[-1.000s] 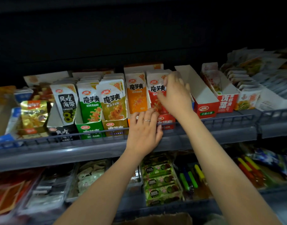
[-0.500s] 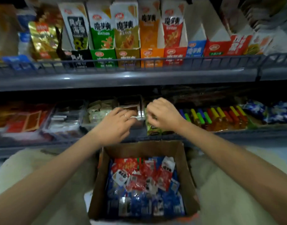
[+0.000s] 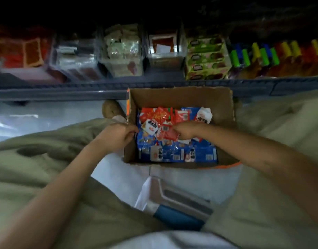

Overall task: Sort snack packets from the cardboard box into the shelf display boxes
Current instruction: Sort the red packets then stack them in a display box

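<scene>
An open cardboard box [image 3: 224,112] stands on the floor between my knees, under the lower shelf. It holds several loose snack packets: red ones [image 3: 160,114] at the back and blue ones [image 3: 174,153] at the front. My left hand [image 3: 117,135] lies over the box's left wall with its fingers curled round the rim. My right hand [image 3: 186,130] is inside the box, and its curled fingers pinch a red packet [image 3: 168,134] on top of the pile. The shelf display boxes are out of view above.
The lower shelf [image 3: 100,87] runs across the top with clear tubs [image 3: 122,51], green packs [image 3: 206,56] and coloured tubes [image 3: 262,53]. My trouser legs flank the box. A shoe [image 3: 111,108] is left of it. A white and blue stool [image 3: 176,203] is in front.
My view has tipped down from the upper shelf to the box on the floor. Both hands came down from the shelf; the right one went into the box, the left onto its left wall.
</scene>
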`<action>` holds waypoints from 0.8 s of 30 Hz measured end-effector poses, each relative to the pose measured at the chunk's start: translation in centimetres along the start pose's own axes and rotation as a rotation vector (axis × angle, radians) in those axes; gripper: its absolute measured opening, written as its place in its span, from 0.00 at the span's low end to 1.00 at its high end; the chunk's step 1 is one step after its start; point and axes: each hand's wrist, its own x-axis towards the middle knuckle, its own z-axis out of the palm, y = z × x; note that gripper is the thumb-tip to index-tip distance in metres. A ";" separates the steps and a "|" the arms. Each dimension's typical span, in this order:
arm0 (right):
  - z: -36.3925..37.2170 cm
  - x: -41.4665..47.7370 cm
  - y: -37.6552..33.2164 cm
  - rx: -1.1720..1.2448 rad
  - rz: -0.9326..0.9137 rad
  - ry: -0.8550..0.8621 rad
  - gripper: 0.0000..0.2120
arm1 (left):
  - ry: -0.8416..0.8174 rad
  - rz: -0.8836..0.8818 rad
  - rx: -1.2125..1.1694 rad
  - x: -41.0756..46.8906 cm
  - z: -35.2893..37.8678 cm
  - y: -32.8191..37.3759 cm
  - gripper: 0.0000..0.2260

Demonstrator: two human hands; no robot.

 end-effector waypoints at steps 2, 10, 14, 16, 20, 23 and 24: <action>2.0 1.5 -0.3 0.159 0.084 0.024 0.29 | -0.052 -0.020 0.001 0.3 0.3 -0.4 0.14; 6.7 5.5 -2.6 0.179 0.321 0.310 0.37 | 0.124 0.043 0.066 2.1 -1.3 0.1 0.14; 6.6 6.2 -2.6 0.162 0.275 0.340 0.33 | 0.115 0.033 0.068 1.8 -1.3 0.1 0.14; 5.7 6.0 -1.5 0.197 0.218 0.314 0.23 | 0.103 0.022 0.049 1.7 -1.0 -0.1 0.15; 1.8 4.7 1.3 0.468 0.131 0.215 0.14 | 0.064 -0.009 -0.033 1.6 0.2 -0.5 0.16; -2.3 3.5 1.4 0.502 -0.008 0.164 0.08 | 0.088 -0.055 -0.135 1.6 0.8 -0.2 0.21; -3.6 3.1 0.7 0.498 -0.070 0.171 0.06 | 0.094 -0.072 -0.178 1.6 0.9 -0.1 0.23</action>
